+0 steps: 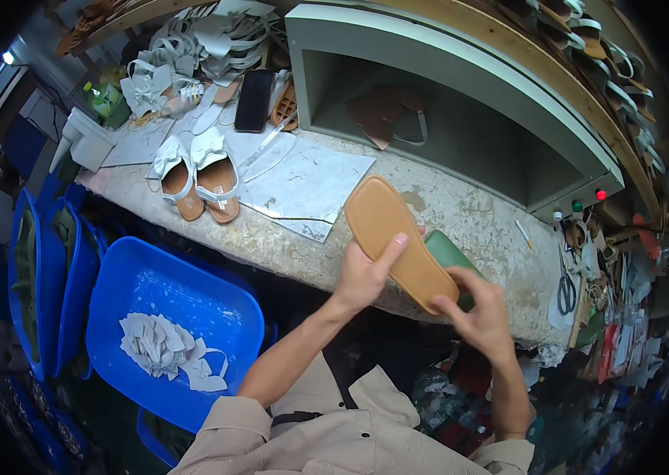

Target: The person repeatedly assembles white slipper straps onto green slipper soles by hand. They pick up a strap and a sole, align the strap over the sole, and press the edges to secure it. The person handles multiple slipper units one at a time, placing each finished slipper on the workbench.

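A tan shoe insole (392, 233) is held flat above the front edge of a speckled stone workbench (461, 218). My left hand (364, 271) grips its left side, thumb resting on top. My right hand (481, 313) pinches the insole's near end at the lower right. Just under and behind the insole lies a green sole piece (452, 253), partly hidden by it.
A pair of white-strapped sandals (198, 178) sits on the bench's left, beside clear plastic sheets (307, 186) and a black phone (254, 99). A grey open-fronted machine box (445, 103) stands behind. A blue tub (164, 324) with white straps stands lower left. Scissors (566, 289) lie right.
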The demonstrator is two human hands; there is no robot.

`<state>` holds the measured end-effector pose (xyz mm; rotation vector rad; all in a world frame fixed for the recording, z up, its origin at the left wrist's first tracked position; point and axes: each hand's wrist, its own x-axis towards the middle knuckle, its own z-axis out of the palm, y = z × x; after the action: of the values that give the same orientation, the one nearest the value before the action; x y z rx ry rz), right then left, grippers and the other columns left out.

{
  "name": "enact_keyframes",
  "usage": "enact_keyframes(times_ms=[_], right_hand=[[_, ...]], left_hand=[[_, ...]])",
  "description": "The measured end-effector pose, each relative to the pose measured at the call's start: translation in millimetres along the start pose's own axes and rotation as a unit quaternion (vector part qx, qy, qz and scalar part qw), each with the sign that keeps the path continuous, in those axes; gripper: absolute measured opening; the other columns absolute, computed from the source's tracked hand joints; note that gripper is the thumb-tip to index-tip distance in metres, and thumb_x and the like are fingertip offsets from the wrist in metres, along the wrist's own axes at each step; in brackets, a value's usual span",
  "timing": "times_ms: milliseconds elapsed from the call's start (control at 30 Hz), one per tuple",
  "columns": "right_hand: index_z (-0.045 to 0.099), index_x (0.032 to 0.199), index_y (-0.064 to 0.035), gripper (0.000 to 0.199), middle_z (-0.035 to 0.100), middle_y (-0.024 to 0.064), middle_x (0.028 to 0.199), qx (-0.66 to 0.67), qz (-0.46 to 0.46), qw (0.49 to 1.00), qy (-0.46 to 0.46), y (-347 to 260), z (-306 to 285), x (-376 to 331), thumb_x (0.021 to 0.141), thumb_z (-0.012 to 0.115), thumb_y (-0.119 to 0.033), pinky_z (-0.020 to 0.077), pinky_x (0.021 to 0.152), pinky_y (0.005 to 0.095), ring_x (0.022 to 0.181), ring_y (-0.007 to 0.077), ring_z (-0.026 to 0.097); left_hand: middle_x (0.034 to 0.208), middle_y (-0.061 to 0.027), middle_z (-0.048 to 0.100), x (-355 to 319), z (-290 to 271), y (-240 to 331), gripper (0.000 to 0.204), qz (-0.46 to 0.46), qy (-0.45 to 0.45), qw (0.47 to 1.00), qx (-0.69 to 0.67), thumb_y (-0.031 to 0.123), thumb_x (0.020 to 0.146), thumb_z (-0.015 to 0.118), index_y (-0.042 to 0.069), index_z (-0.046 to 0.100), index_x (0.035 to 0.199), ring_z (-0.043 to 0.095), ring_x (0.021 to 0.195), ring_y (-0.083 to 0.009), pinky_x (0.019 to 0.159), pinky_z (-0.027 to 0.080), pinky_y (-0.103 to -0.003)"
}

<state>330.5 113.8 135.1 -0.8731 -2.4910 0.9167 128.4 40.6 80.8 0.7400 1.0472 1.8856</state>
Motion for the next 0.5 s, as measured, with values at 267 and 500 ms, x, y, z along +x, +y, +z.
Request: enact_keyframes(times_ms=[267, 500], right_hand=[[0.057, 0.138, 0.0005, 0.088, 0.067, 0.0158, 0.115, 0.012, 0.175, 0.975, -0.138, 103, -41, -1, 0.067, 0.094, -0.036, 0.0516, 0.094, 0.0393, 0.102, 0.0291, 0.066], [0.060, 0.132, 0.0014, 0.065, 0.064, 0.0098, 0.119, 0.164, 0.161, 0.970, -0.078, 67, -26, -29, 0.077, 0.089, -0.018, 0.0456, 0.101, 0.0340, 0.112, 0.0196, 0.060]], left_hand=[[0.140, -0.0224, 0.057, 1, -42, 7, 0.044, -0.123, -0.056, 0.972, -0.190, 0.015, 0.102, 0.058, -0.003, 0.047, 0.141, 0.055, 0.134, -0.0311, 0.111, 0.047, -0.046], [0.146, -0.0141, 0.054, -8, -37, -9, 0.050, -0.181, -0.090, 0.962, -0.182, 0.026, 0.107, 0.054, -0.001, 0.043, 0.147, 0.053, 0.134, -0.0247, 0.110, 0.046, -0.043]])
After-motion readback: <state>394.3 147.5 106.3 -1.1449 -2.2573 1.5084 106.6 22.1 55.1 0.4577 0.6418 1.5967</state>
